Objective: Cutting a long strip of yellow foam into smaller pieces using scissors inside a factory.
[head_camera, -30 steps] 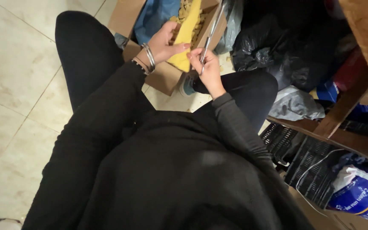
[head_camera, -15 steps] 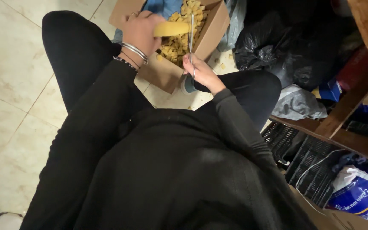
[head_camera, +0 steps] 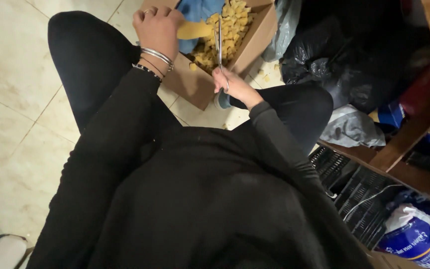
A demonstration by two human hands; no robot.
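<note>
Yellow foam strip (head_camera: 195, 30) is sitting pinched in the left hand (head_camera: 156, 27) — fingers curled tight around it — while the right hand (head_camera: 232, 85) is gripping scissors (head_camera: 219, 42), blades pointing up over a cardboard box (head_camera: 255, 37) of yellow foam bits (head_camera: 232, 15); black bags (head_camera: 344, 55) are lying beside it.
</note>
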